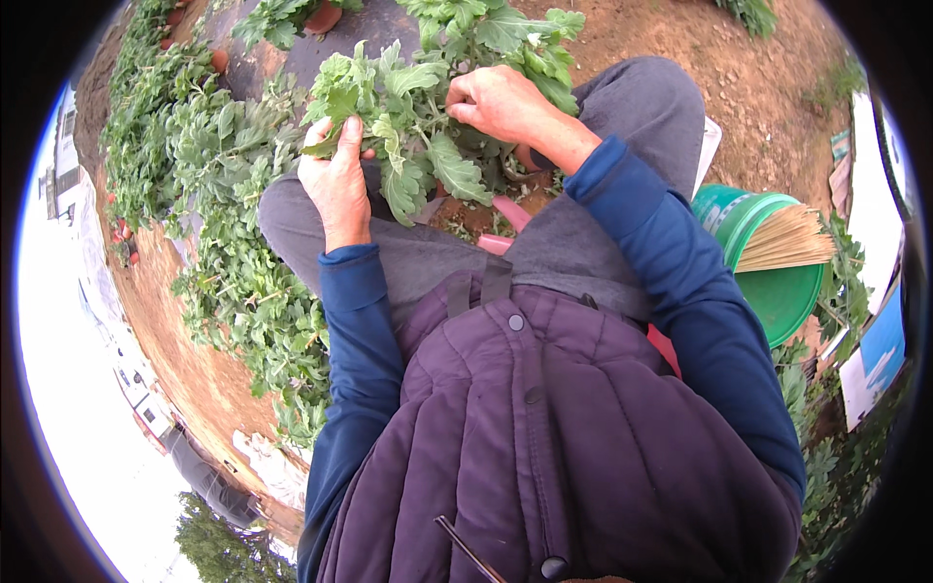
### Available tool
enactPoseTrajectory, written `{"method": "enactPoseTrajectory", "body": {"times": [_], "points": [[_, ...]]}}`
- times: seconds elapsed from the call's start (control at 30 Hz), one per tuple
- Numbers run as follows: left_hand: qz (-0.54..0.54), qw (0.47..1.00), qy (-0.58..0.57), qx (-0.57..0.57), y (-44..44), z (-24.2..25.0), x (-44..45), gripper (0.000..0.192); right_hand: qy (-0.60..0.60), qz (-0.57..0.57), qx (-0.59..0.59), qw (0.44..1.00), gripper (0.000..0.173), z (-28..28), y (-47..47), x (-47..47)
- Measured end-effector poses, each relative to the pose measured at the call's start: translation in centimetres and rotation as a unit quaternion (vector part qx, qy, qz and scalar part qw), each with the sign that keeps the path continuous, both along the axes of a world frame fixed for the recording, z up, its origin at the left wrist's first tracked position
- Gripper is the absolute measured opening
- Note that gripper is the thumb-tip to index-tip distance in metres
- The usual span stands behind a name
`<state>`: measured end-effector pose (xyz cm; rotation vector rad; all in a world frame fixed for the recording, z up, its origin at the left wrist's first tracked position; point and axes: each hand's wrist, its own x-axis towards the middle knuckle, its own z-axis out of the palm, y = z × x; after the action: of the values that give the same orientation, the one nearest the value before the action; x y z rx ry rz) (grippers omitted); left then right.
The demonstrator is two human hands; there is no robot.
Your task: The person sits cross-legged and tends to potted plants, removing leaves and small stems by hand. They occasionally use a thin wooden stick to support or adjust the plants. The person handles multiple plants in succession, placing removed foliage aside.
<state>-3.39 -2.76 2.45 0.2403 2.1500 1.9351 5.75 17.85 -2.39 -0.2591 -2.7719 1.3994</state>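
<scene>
Between my bent knees stands a leafy green plant [415, 109], with lobed leaves like a chrysanthemum's. My left hand [335, 182] grips a leafy shoot [339, 106] on its left side, the thumb pressed over a leaf. On the plant's other side, my right hand [506, 106] is bent inward at the stems, thumb and fingertips drawn together. Leaves and the hand itself hide whether anything is pinched there. Part of a reddish-brown pot [526, 157] shows below the right wrist. Pink plastic parts [512, 213] lie low between my legs.
At my right, a tilted green plastic bucket [791, 310] holds a bundle of thin wooden sticks [783, 239]. Rows of similar plants [219, 146] run along the left, several in terracotta pots [323, 17]. Dark ground sheeting [350, 33] and bare soil [656, 29] lie ahead.
</scene>
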Motion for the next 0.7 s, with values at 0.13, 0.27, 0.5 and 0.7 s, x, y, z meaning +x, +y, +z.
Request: {"method": "enactPoseTrajectory", "body": {"times": [0.13,0.27,0.5,0.7], "points": [[0.003,1.000,0.001,0.015,0.3,-0.1,0.1,0.032,0.167,0.073,-0.064,0.981,0.015,-0.1,-1.7,0.1],[0.001,1.000,0.004,0.017,0.5,0.0,0.3,0.031,0.215,0.022,-0.077,0.973,0.026,0.0,-3.6,0.2],[-0.014,1.000,-0.001,0.010,0.9,0.3,0.5,0.025,0.247,-0.035,-0.044,0.967,0.022,-1.1,-4.6,-0.5],[0.005,1.000,0.008,0.012,1.3,0.2,0.5,0.024,0.242,-0.050,-0.039,0.968,0.011,-1.3,-5.1,0.6]]}}
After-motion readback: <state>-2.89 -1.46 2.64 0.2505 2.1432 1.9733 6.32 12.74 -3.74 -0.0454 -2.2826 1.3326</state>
